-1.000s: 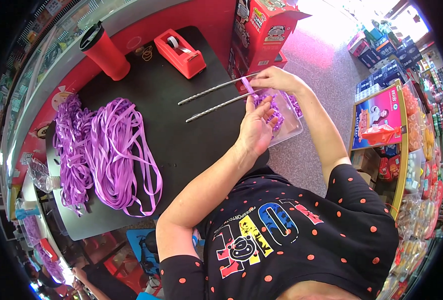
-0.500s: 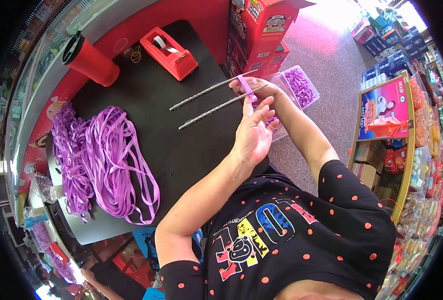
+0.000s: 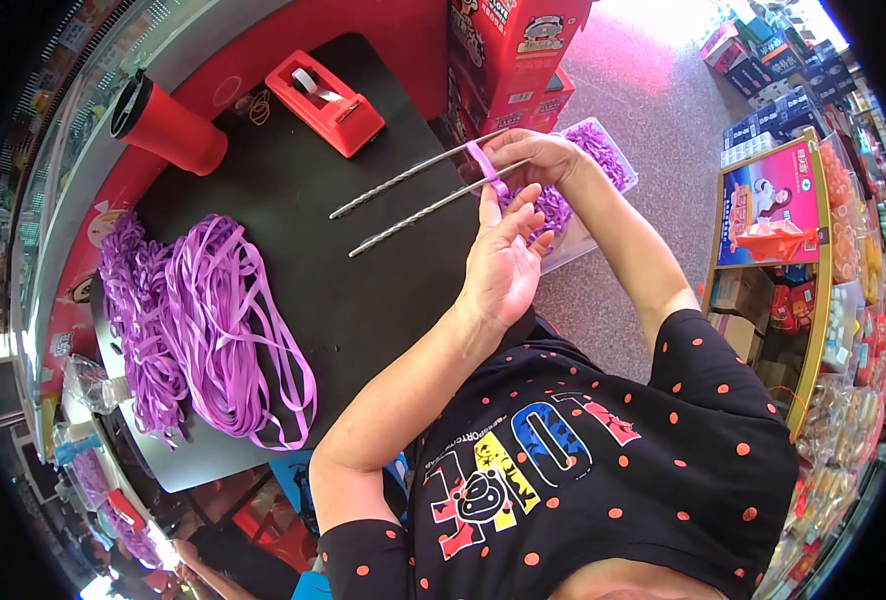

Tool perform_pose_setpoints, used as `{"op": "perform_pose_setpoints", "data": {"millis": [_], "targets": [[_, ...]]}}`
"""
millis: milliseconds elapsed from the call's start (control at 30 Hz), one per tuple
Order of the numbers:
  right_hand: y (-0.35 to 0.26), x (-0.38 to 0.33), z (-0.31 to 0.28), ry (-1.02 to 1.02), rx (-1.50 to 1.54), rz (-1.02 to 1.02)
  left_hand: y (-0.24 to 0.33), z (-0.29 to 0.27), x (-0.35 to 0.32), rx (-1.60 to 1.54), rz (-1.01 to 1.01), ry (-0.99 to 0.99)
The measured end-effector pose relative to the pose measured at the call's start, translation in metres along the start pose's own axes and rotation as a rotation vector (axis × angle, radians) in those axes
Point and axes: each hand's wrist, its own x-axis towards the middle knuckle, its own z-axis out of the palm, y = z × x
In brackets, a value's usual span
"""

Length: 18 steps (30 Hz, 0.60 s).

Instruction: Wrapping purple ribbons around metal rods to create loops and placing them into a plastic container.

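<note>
Two thin, spiral-ridged metal rods (image 3: 413, 183) lie parallel over the black table. A narrow purple ribbon (image 3: 485, 168) crosses between them near their right ends. My left hand (image 3: 503, 262) is palm up below the rods, thumb side at the ribbon's lower fold in what looks like a pinch; its other fingers are loosely curled. At the rods' right ends, my right hand (image 3: 548, 155) has its fingers closed at the ribbon; its fingertips are partly hidden. What supports the rods is hidden. Under my hands stands a clear plastic box (image 3: 575, 245) of small purple ribbon pieces (image 3: 543, 212).
Bundles of purple ribbon (image 3: 228, 320) lie on the left of the black table (image 3: 353, 310). A red tape dispenser (image 3: 325, 105) and a red tumbler (image 3: 170, 125) stand at the back. Red cartons (image 3: 513, 60) rise behind; a goods shelf (image 3: 813, 290) stands right.
My right hand's fingers have shifted around the ribbon at the rods, and its forearm uncovers more of the plastic box. My left hand stays by the ribbon. The whole view has shifted slightly.
</note>
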Motion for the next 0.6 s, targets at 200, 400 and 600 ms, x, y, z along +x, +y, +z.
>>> {"op": "perform_pose_setpoints", "data": {"millis": [200, 400, 600], "targets": [[-0.023, -0.020, 0.022, 0.206, -0.092, 0.046, -0.005, -0.001, 0.003, 0.046, 0.037, -0.016], [-0.033, -0.027, 0.028, 0.242, -0.267, 0.011, -0.004, 0.002, 0.002, 0.050, 0.050, -0.016], [-0.040, -0.038, 0.024, 0.240, -0.350, 0.039, -0.004, 0.001, 0.002, 0.061, 0.042, -0.039]]}}
